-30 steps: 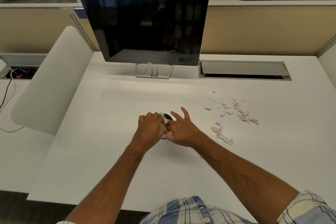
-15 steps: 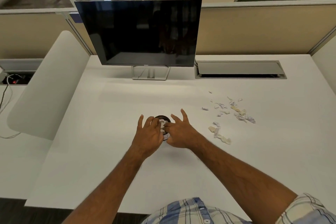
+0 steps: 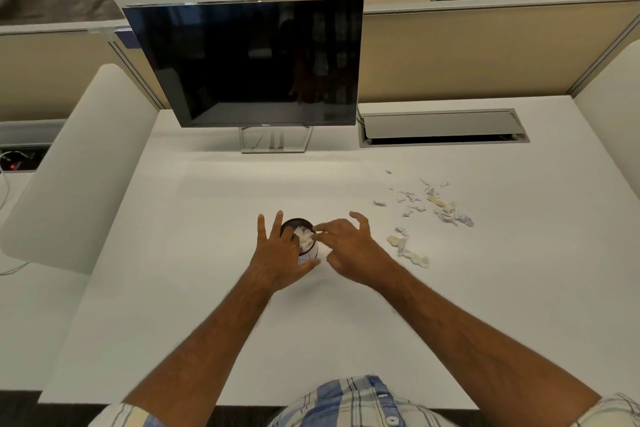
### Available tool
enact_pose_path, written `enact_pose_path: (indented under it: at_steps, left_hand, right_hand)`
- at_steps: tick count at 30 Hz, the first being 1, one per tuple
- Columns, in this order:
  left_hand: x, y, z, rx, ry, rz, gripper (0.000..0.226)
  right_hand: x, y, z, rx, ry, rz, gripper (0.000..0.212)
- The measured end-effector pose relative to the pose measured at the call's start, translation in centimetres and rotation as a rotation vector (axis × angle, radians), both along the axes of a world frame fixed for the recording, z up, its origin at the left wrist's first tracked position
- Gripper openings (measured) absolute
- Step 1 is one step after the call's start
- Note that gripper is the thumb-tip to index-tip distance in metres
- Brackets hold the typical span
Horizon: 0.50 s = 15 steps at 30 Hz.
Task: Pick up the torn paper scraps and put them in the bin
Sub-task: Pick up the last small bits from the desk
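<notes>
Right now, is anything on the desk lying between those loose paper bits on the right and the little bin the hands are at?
Nothing visible does. The paper scraps lie on bare white desk right of the bin; only the person's right hand hovers between.

White desk (image 3: 485, 305), dark monitor (image 3: 249, 62), beige partition (image 3: 467, 55), windows behind.

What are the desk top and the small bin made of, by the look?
Desk top: likely white laminate, matte; even colour, soft shading, no grain. Small bin: dark rim with paler wall; mostly hidden by the left hand, so material unclear.
</notes>
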State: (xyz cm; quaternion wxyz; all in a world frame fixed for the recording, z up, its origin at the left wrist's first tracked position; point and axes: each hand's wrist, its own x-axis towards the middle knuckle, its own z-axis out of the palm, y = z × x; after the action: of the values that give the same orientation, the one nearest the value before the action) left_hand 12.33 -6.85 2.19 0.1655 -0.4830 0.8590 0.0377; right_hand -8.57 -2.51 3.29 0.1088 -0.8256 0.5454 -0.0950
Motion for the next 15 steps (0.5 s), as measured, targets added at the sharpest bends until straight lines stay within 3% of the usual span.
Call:
enact_pose_path:
  at_steps: [3, 6, 10, 15]
  left_hand:
    - [-0.4, 0.5, 0.9, -0.056, 0.038, 0.055, 0.103]
    - [-0.7, 1.3, 1.7, -0.167, 0.149, 0.105, 0.087]
    - [-1.5, 2.4, 2.6, -0.361, 0.251, 0.092, 0.051]
    - [-4.5, 3.5, 3.3, -0.319, 0.491, -0.082, 0.031]
  right_hand:
    - [-2.8, 1.3, 0.2, 0.047, -0.171, -0.185, 0.053]
    - [-6.9, 2.4, -1.0, 0.141, -0.31, -0.336, 0.051]
    - [-12.1, 3.1, -3.7, 0.307, -0.298, -0.501, 0.053]
    - [-14.8, 2.6, -5.3, 0.429, -0.208, -0.451, 0.075]
